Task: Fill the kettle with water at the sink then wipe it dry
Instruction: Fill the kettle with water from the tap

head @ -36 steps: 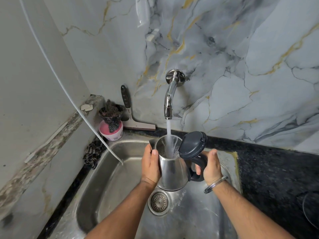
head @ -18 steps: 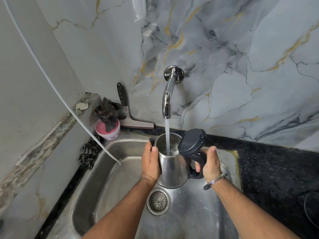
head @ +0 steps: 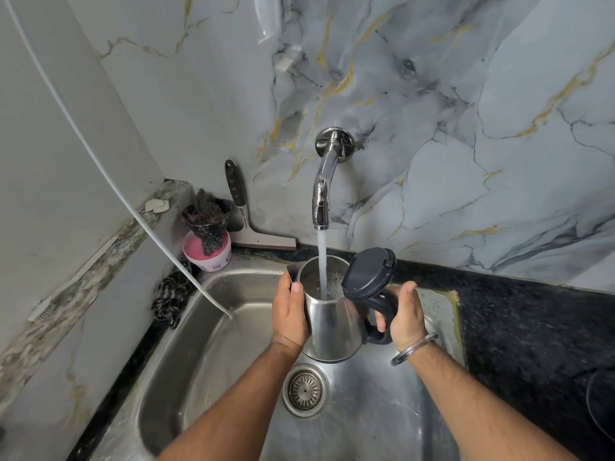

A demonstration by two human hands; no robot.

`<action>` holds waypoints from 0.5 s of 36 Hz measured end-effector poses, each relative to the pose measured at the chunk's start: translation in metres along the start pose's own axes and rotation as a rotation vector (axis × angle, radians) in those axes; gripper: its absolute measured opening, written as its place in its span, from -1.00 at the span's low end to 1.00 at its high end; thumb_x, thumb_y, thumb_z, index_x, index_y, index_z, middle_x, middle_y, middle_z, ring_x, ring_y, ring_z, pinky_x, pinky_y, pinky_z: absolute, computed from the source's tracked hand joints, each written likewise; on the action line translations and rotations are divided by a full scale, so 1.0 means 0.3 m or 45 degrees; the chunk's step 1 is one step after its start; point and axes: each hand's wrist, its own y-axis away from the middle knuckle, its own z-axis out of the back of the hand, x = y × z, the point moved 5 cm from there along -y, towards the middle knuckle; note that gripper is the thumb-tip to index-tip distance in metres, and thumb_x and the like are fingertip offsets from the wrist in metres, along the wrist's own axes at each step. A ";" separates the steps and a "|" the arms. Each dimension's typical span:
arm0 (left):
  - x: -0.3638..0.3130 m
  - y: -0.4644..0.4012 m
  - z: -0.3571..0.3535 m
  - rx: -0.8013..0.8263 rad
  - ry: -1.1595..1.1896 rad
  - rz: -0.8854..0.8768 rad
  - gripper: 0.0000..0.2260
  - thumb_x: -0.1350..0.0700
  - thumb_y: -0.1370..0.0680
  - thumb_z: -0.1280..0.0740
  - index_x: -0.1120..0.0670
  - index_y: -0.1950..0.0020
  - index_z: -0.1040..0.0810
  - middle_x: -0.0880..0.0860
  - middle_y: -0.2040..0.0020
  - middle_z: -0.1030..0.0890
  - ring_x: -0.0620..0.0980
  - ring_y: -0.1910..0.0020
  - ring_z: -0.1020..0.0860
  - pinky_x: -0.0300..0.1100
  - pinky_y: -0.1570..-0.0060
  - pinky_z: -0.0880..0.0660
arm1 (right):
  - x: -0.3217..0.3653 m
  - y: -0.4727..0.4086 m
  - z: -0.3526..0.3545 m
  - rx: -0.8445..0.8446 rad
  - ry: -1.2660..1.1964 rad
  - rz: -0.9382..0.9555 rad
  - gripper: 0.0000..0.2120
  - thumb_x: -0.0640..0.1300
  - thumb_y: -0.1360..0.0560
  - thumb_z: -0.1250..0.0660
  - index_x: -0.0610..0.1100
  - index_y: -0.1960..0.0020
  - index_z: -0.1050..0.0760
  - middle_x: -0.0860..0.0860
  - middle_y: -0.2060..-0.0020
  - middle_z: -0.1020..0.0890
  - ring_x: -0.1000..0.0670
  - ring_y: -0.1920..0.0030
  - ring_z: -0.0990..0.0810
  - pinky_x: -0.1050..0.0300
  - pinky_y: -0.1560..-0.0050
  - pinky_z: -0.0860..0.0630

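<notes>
A steel kettle (head: 332, 324) hangs upright over the steel sink (head: 213, 347), its dark lid (head: 368, 273) flipped open to the right. Water runs from the chrome wall tap (head: 323, 191) straight into the kettle's mouth. My left hand (head: 290, 314) is wrapped around the kettle's left side, thumb near the rim. My right hand (head: 404, 316) grips the black handle on the right. The sink drain (head: 305, 390) lies just below the kettle.
At the back left corner stand a pink tub (head: 208, 252) with a dark scrubber on it and a squeegee (head: 253, 221) leaning on the marble wall. A checked cloth (head: 171, 296) lies at the sink's left edge. A white hose (head: 133, 207) hangs into the basin. Black counter (head: 532, 327) spreads to the right.
Both hands and the kettle stay put under the tap as water keeps running in. The camera has tilted slightly, shifting the scene down in view.
</notes>
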 end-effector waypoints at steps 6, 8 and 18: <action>0.005 0.006 -0.001 0.012 -0.003 0.019 -0.48 -0.17 -0.58 -0.14 0.21 -0.29 -0.50 0.12 -0.15 -0.63 0.01 -0.18 -0.57 0.10 -0.30 -0.49 | -0.015 -0.001 0.005 -0.011 -0.014 -0.011 -0.18 0.62 -0.33 0.16 -0.02 0.57 -0.43 0.01 0.71 -0.39 0.00 0.68 -0.33 0.15 0.53 -0.35; 0.002 0.006 -0.002 0.013 -0.003 0.013 -0.51 -0.17 -0.58 -0.14 0.18 -0.27 -0.52 0.09 -0.14 -0.63 -0.03 -0.16 -0.57 0.00 -0.27 -0.50 | -0.021 -0.002 0.004 -0.001 -0.013 -0.014 -0.18 0.62 -0.34 0.16 -0.02 0.57 -0.43 0.00 0.71 -0.39 -0.01 0.67 -0.34 0.13 0.52 -0.35; 0.002 0.005 -0.003 0.035 0.022 -0.009 -0.43 -0.18 -0.56 -0.13 0.31 -0.23 -0.48 0.40 -0.14 -0.56 0.07 -0.10 -0.53 0.08 -0.21 -0.49 | -0.015 0.006 -0.001 0.045 0.017 0.000 -0.18 0.60 -0.35 0.20 -0.02 0.60 -0.40 0.00 0.70 -0.39 -0.05 0.64 -0.36 -0.02 0.44 -0.40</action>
